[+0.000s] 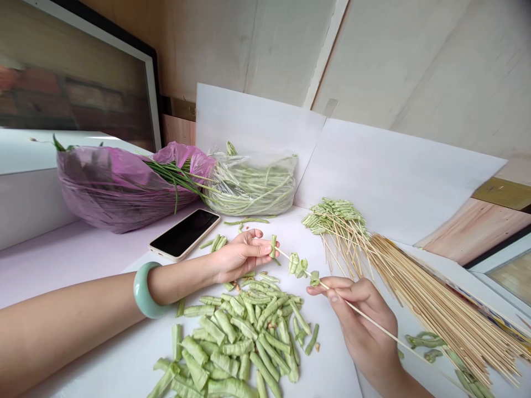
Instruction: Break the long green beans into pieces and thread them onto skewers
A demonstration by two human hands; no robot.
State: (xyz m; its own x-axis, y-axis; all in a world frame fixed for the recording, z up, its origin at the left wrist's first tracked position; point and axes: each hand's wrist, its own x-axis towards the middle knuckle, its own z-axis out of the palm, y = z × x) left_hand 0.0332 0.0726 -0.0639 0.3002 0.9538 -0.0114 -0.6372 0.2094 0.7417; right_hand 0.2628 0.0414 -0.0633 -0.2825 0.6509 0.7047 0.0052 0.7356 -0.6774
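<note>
My left hand (pixel 244 255), with a pale green bangle on its wrist, pinches a short piece of green bean (pixel 273 246) at the tip of a thin wooden skewer (pixel 375 320). Several folded bean pieces (pixel 299 266) are threaded along the skewer's upper part. Holding the shaft just below them is my right hand (pixel 365 320), thumb and fingers closed round it. Beneath and between both hands lies a heap of cut bean pieces (pixel 236 342) on white paper. Whether the skewer's tip has entered the pinched piece I cannot tell.
Finished bean skewers (pixel 336 215) and a long bundle of bare skewers (pixel 440 304) lie at the right. Behind my left hand are a phone (pixel 185 233), a purple bag of greens (pixel 124 188) and a clear bag of long beans (pixel 253 185). White boards (pixel 394 177) stand along the wall.
</note>
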